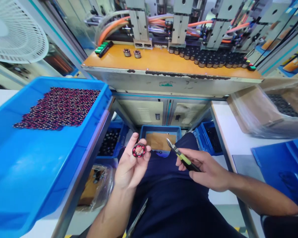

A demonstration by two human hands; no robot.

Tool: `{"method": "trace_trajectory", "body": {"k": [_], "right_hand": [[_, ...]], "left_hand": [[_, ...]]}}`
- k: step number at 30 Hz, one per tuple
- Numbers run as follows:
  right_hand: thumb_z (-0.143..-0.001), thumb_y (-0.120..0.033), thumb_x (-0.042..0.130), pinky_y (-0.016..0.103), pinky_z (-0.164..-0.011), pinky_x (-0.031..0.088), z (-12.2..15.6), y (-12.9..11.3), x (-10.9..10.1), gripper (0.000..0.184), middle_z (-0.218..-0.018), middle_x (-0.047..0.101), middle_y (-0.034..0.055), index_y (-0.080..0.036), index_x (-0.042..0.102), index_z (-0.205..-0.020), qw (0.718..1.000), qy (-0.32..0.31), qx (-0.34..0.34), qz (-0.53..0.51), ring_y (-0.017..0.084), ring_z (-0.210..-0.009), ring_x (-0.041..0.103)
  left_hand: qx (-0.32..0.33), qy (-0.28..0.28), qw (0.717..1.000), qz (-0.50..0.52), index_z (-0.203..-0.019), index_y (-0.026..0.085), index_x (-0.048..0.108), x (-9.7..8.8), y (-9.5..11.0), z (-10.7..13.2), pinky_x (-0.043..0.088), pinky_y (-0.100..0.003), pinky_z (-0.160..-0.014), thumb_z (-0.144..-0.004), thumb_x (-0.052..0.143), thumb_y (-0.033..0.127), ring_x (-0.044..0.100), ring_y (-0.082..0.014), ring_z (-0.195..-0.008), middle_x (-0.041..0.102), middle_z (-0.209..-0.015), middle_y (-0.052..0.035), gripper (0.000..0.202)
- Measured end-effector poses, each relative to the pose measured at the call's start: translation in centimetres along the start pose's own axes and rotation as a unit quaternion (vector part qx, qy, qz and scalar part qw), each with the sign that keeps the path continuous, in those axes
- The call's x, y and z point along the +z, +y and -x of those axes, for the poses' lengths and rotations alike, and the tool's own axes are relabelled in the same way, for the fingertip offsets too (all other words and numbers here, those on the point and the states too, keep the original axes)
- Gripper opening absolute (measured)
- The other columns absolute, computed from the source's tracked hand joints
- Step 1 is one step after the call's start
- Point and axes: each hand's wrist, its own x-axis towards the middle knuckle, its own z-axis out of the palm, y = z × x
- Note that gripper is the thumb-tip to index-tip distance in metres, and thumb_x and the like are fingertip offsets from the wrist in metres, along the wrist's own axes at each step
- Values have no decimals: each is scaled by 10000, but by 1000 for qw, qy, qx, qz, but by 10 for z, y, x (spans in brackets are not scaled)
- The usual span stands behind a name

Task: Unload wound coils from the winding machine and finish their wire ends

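Between the fingers of my left hand (132, 168) is a small ring-shaped motor stator (134, 154), dark on its rim with red windings inside. Its open face is turned toward me. My right hand (208, 168) is wrapped round the black and yellow-green handles of a pair of cutting pliers (182, 157). The pliers' metal jaws point up and left, apart from the stator. Both hands are above my lap. A pair of tweezers or a similar thin metal tool (137, 216) lies on my dark trousers.
At left, a blue tray (47, 158) holds many stators (62, 107) in rows. Ahead, an orange machine bench (159, 61) carries dark cylindrical parts (208, 59) under metal slides. A plastic-lined carton (258, 109) stands at right. Blue bins (161, 129) sit low between the tables.
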Motion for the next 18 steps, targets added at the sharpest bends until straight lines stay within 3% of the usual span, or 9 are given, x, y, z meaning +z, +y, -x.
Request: {"method": "trace_trajectory", "body": {"k": [6,14,18], "right_hand": [[-761,-22,538,291,-918,539,3,4,-2,696,-1080,634,24,-276,517,-1409,1000,0,11,-18,95,-940,642],[-716,-29,527,294,-852,537,0,2,-3,691,-1051,623,42,-213,516,-1382,1000,17,21,-10,114,-895,633],[-748,-64,566,260,-753,508,0,4,-1,584,-912,600,14,-183,575,-1320,999,22,30,35,112,-789,587]], "left_hand": [[-17,-9,1000,19,-1066,260,722,-3,0,1,571,-44,-740,-623,929,250,757,-67,-833,790,-941,61,489],[-22,-5,1000,13,-1074,259,721,-4,0,-2,560,-40,-770,-648,915,258,754,-61,-855,788,-971,56,467],[-14,17,1000,-10,-1032,289,754,-2,-1,-3,575,-59,-752,-621,927,288,763,-74,-826,801,-957,48,446]]}}
